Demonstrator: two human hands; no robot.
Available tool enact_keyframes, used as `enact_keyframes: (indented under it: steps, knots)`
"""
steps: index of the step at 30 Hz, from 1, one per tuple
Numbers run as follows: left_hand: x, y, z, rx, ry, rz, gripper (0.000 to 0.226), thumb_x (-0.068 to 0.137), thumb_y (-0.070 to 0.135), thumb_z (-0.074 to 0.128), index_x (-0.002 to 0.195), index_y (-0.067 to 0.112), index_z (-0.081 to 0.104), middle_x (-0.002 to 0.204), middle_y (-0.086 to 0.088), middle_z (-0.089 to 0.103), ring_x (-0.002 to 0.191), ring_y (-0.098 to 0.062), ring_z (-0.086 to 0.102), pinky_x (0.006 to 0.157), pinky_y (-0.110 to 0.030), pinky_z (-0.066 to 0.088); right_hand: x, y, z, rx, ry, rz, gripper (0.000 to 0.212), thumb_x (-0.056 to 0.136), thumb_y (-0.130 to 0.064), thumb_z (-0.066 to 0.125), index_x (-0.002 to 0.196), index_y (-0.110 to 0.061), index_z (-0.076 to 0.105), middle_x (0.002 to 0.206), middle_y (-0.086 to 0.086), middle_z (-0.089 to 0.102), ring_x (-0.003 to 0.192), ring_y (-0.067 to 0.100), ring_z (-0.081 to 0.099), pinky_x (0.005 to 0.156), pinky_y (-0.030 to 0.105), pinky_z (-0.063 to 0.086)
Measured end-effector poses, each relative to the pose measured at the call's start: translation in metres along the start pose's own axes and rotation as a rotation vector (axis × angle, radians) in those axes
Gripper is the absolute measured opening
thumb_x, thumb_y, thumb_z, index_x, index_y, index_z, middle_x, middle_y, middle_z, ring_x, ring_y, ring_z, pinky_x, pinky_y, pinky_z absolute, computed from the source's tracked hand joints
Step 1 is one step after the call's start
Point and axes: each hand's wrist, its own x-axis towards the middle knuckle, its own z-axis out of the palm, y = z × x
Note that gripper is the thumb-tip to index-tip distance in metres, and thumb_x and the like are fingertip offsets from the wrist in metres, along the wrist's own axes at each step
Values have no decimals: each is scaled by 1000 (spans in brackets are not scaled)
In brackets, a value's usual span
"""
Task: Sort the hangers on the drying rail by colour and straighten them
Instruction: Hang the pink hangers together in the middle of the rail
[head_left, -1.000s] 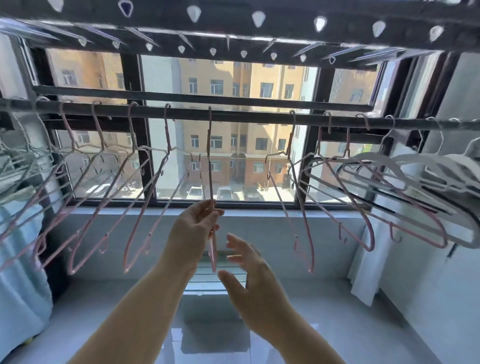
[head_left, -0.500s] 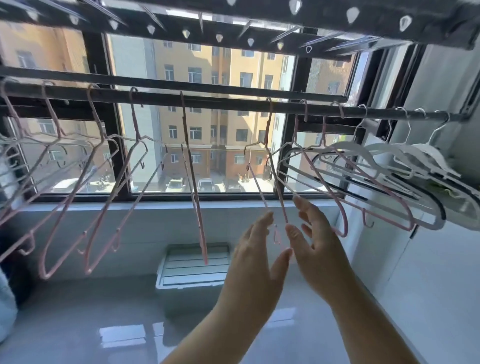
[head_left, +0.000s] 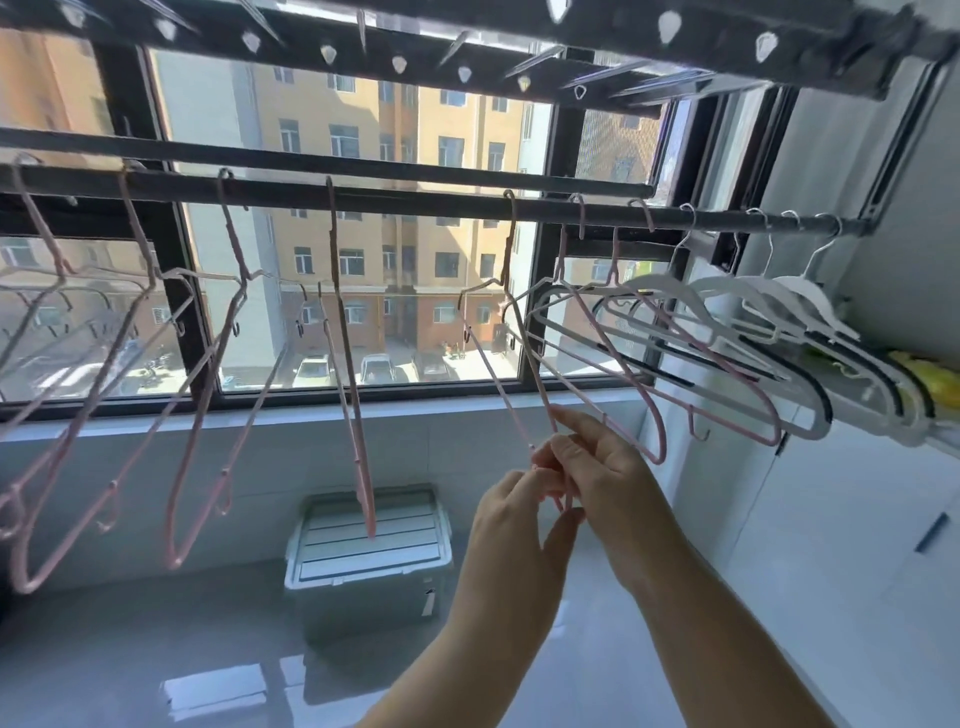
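view: head camera, looking up from under the rail, with both your forearms raised.
drying rail (head_left: 415, 200): a dark bar crossing in front of the window (head_left: 395, 291). Every hanger hook sits on it.
thin pink hanger (head_left: 496, 382): hooked on the rail just right of its middle and swung toward you. Its lower end sits between your two hands.
left hand (head_left: 519, 525): your grip is clenched on the bottom end of the thin pink hanger, thumb and fingers pinching the wire from below.
right hand (head_left: 602, 478): just above your left hand and touching it. Its grip pinches the same hanger, with the forefinger laid up along the wire.
left pink hangers (head_left: 205, 400): several hang spaced out on the left stretch of the rail, tilted at differing angles.
edge-on pink hanger (head_left: 353, 395): hangs alone between that group and the one you hold.
right pink hangers (head_left: 660, 447): just right of the held one, overlapping the white group.
white hangers (head_left: 810, 306): bunched at the far right end of the rail, leaning over one another, with dark strips on their shoulders.
clip rack (head_left: 467, 31): a dark frame overhead carrying pale pegs.
storage box (head_left: 363, 566): lidded and pale green, on the floor (head_left: 156, 649) below the window.
yellow item (head_left: 930, 379): at the right edge beneath the white hangers. You cannot tell what it is.
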Motion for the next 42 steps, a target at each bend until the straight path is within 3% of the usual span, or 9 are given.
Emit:
enact_keyframes:
  steps: [3,8,13,19,28,32,37,42]
  knots:
    - [2,2,-3,5,-10,18,17,83,19,62,98,27,62,94,24,52,94,1,49,79,-3,33,4,-2,3,36,14,11,28,94,-17,47,119,-24,57,62,-3,55,54,2,57,51,12,46]
    - [0,4,-10,-35,-7,32,16,81,13,65,92,24,64,80,35,44,79,15,47,74,2,33,7,1,11,51,48,-15,29,95,-14,44,119,-22,59,41,-13,44,40,0,45,43,13,40]
    - [-3,-2,-20,-100,13,31,18,78,0,63,87,15,65,80,13,59,78,2,53,69,-4,40,4,-3,30,61,52,-84,29,95,-12,43,112,-27,61,41,-11,41,40,3,42,44,21,42]
    - [-7,-11,-38,-108,73,18,23,73,-7,61,82,14,64,77,11,61,73,0,55,65,-5,40,2,-10,55,20,19,-159,32,94,-13,43,98,-40,59,49,-3,41,48,11,42,54,31,43]
    - [-16,-21,-53,-118,105,-44,27,76,1,63,91,23,64,81,19,58,76,2,56,72,-11,47,-3,-12,74,79,-43,-102,32,94,-10,42,103,-34,62,52,0,41,49,12,42,46,23,42]
    - [-18,-24,-58,-125,118,-42,26,77,4,63,88,27,63,78,25,53,74,5,54,69,-7,43,-6,-15,79,100,-63,-66,33,94,-8,41,103,-32,61,54,2,42,48,13,41,41,20,41]
    - [-20,-30,-57,-136,90,-45,21,80,7,62,91,25,62,86,16,58,77,0,56,74,-16,49,-9,-14,82,98,-60,-37,33,95,-8,40,100,-34,61,47,-6,46,45,8,46,41,16,44]
    - [-21,-28,-55,-143,70,-28,21,80,4,60,95,20,63,93,11,59,78,0,55,74,-14,48,-12,-13,81,65,-45,-37,30,95,-10,40,108,-28,60,59,2,51,49,7,53,45,14,48]
